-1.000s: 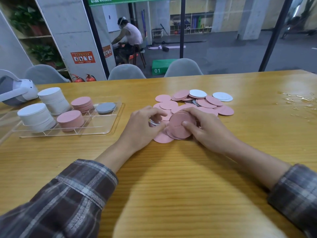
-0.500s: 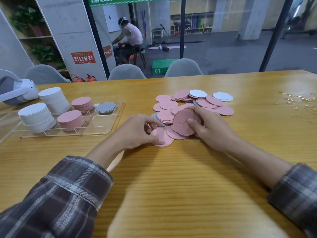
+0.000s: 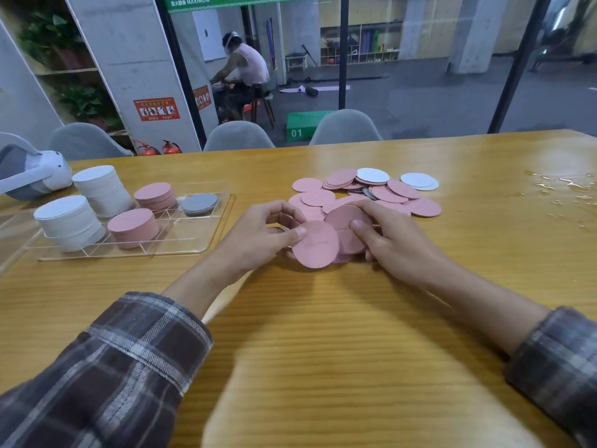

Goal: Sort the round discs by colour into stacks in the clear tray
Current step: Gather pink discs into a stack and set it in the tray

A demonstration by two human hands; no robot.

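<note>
- Left hand (image 3: 258, 236) pinches one round pink disc (image 3: 318, 248) just right of the clear plastic tray (image 3: 187, 236).
- Right hand (image 3: 400, 247), farther right of the tray, grips a small bunch of pink discs (image 3: 349, 227).
- Loose pink, white and grey discs (image 3: 387, 192) lie on the wooden surface (image 3: 323, 318), right of the tray.
- In the tray stand white stacks (image 3: 69, 221), pink stacks (image 3: 132, 226) and a grey stack (image 3: 199, 203).

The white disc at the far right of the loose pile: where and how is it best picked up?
Probably by its thin rim, pinched from the right. The white disc lies flat on the table, so only the edge offers a hold; pink discs crowd its left side, while the right edge is bare. Another white disc seems to lie under it.
</note>
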